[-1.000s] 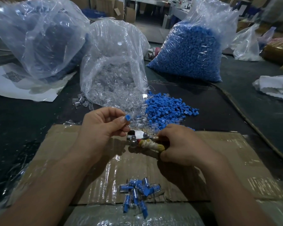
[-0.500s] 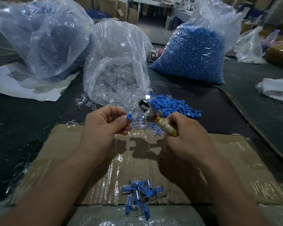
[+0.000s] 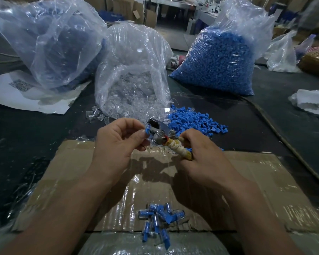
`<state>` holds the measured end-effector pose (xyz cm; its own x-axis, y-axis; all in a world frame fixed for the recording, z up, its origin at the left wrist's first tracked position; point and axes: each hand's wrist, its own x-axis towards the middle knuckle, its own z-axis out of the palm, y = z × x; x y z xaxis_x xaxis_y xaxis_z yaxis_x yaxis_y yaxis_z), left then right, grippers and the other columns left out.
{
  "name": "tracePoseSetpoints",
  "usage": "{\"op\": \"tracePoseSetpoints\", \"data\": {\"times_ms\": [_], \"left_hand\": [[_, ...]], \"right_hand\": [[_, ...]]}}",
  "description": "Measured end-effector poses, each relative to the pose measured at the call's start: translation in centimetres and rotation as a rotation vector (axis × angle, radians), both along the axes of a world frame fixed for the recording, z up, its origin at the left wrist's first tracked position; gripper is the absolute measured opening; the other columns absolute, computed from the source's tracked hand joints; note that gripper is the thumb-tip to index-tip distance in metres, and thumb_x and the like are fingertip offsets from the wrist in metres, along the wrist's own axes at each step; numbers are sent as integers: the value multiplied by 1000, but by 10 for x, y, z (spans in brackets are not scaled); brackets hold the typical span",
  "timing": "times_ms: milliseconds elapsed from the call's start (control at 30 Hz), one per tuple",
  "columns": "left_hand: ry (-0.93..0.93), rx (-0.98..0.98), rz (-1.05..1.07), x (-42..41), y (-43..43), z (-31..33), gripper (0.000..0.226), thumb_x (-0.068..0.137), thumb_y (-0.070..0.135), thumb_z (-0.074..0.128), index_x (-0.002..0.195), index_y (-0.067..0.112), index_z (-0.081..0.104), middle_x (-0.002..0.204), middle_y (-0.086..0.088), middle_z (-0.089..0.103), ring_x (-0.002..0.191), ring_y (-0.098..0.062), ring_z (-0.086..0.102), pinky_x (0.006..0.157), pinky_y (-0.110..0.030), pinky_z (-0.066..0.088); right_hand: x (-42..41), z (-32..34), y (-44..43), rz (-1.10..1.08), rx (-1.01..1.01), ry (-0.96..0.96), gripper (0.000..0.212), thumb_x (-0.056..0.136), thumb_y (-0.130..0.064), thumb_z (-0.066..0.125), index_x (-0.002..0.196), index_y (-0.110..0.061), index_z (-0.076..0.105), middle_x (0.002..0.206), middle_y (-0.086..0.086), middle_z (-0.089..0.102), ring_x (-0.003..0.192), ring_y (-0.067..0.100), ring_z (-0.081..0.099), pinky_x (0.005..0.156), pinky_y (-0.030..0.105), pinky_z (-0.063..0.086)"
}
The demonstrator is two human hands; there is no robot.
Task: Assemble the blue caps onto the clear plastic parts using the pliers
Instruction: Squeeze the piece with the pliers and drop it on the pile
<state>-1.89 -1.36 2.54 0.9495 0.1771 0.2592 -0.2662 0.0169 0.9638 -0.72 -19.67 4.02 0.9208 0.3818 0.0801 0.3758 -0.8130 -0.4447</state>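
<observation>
Head view — left hand (image 3: pixel 118 146) pinches a blue cap (image 3: pixel 147 130) at the pliers (image 3: pixel 160 138) — right hand (image 3: pixel 203 155) grips them.

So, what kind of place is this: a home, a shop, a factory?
Probably a small factory or assembly workshop: a bulk bag of blue caps, a bag of clear plastic parts, finished pieces piled on cardboard, and pliers in the right hand.

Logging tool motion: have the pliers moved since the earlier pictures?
Yes. The pliers rose from the cardboard edge; their head is now level with the loose blue caps, beside the cap the left hand pinches.
</observation>
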Motion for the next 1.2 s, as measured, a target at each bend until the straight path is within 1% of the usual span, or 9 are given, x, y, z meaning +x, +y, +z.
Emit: {"op": "tracePoseSetpoints", "data": {"times_ms": [267, 433, 633, 767, 867, 933, 1000, 1100, 1200], "left_hand": [[-45, 66, 21, -2, -1, 0, 23, 78, -7, 61, 74, 15, 61, 59, 6, 66, 51, -3, 60, 51, -12, 47], [-64, 97, 60, -4, -2, -1, 25, 79, -6, 61, 74, 18, 61, 60, 6, 65, 52, -3, 59, 52, -12, 47], [-73, 122, 86, -5, -3, 0, 25, 79, -6, 61, 73, 18, 61, 62, 9, 65, 52, -1, 59, 52, -10, 47], [-55, 115, 105, -3, -2, -1, 28, 79, -8, 61, 72, 19, 61, 60, 9, 65, 52, -2, 59, 52, -11, 47], [-38, 105, 116, -2, -3, -1, 26, 80, -6, 62, 73, 19, 61, 61, 10, 65, 53, -3, 60, 51, -11, 47], [-40, 82, 144, -3, -1, 0, 23, 80, -4, 62, 75, 19, 62, 62, 9, 66, 53, -2, 61, 52, -11, 47], [-31, 30, 148, -2, 3, 3, 17, 77, 1, 65, 76, 18, 62, 63, 7, 67, 53, -2, 61, 51, -12, 48], [45, -75, 17, -4, 7, 8, 12, 63, 16, 68, 74, 16, 63, 61, -1, 68, 50, -9, 62, 46, -17, 49], [189, -56, -276, -7, 9, 10, 12, 55, 16, 73, 65, 19, 68, 58, -8, 66, 47, -15, 62, 42, -20, 48]], "right_hand": [[-2, 6, 6, 13, -32, 28, 32, 77, -20, 59, 69, -33, 31, 74, -14, 40, 67, -2, 35, 54, 21, 22], [-2, 7, 8, 2, -12, 40, 33, 76, -16, 61, 69, -32, 33, 73, -14, 42, 67, 0, 37, 55, 21, 24], [-4, 3, 10, -22, 20, -21, 34, 73, -14, 60, 64, -31, 32, 67, -13, 41, 62, 1, 37, 52, 24, 24], [-2, 0, 11, -21, -8, -15, 30, 77, -18, 62, 71, -32, 36, 75, -14, 43, 68, -1, 37, 56, 20, 26], [-1, 1, 7, -19, 2, -24, 23, 78, -21, 62, 87, -32, 44, 86, -11, 50, 75, 3, 42, 61, 18, 31], [1, 4, 0, -38, -27, -22, 19, 78, -28, 62, 92, -31, 50, 88, -11, 52, 78, 8, 45, 61, 23, 34], [3, 7, -6, -64, -74, 7, 17, 78, -29, 61, 93, -30, 53, 83, -13, 50, 77, 10, 46, 61, 27, 35], [3, 9, -12, -94, -100, 88, 22, 73, -22, 64, 93, -29, 58, 77, -15, 51, 77, 11, 50, 66, 31, 44], [1, 8, -9, -82, -116, 173, 26, 66, -25, 72, 87, -31, 58, 80, -12, 56, 77, 9, 54, 70, 33, 49]]}}
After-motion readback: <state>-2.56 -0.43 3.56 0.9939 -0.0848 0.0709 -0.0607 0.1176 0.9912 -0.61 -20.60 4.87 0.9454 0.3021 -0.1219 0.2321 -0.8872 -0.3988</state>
